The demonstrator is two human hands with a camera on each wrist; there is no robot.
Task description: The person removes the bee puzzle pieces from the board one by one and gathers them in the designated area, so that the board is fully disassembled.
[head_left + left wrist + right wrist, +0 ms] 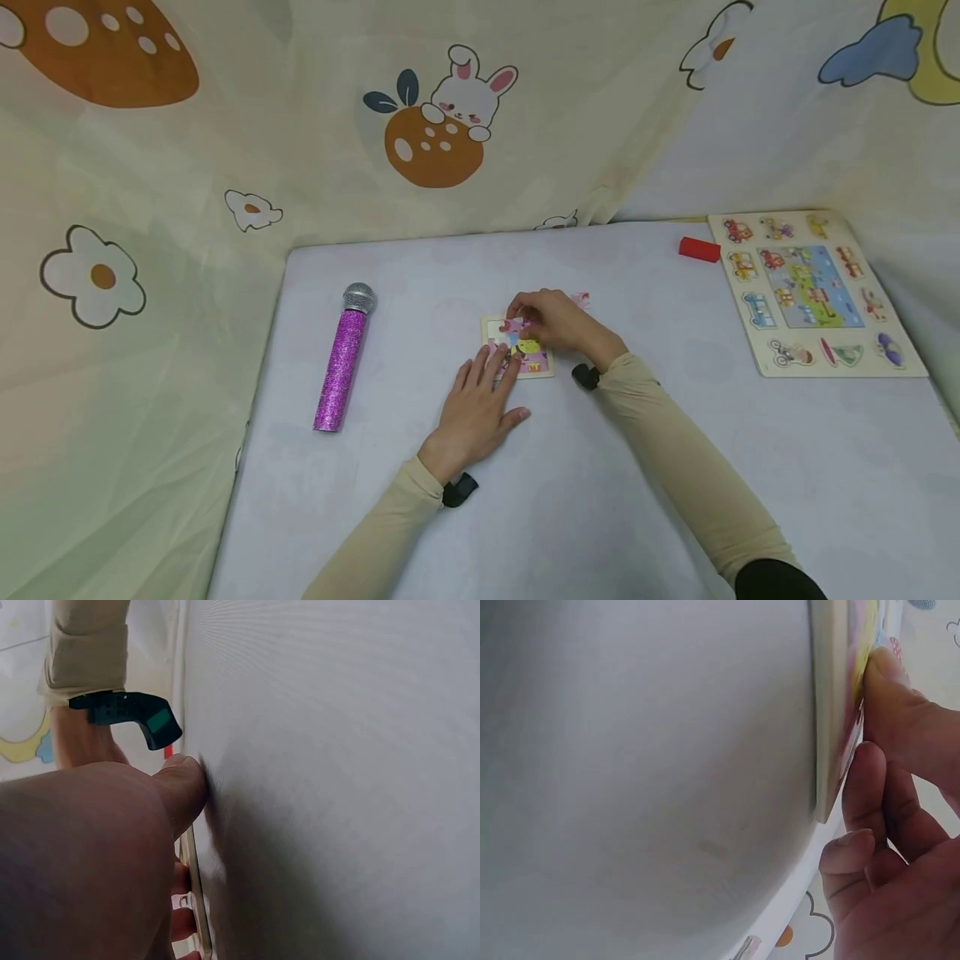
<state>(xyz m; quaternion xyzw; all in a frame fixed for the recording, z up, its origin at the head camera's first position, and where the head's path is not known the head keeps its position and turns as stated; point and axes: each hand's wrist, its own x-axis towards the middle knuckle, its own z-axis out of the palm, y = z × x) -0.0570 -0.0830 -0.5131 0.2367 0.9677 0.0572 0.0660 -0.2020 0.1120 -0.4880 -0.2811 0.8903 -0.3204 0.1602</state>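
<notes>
the small puzzle board [546, 368] lies flat near the middle of the white table [585, 517], and from where i stand the left hand [474, 412] has its fingers spread straight, their tips resting on its near left part. the right hand [558, 321] curls over the far side, pinching a puzzle piece [514, 325] between thumb and finger. the board looks thin, stiff and light, so i'd guess it would skid if nothing steadied it; the piece is likely light too, best held by its edges, with knobs that could bend under force. a pink scrap [581, 300] shows just beyond the right hand, perhaps another piece. white tabletop shows to the left, up to the glittery microphone [347, 358], and to the right, towards the red block [700, 249] and large puzzle board [832, 358]; the table's far edge lies well beyond.
</notes>
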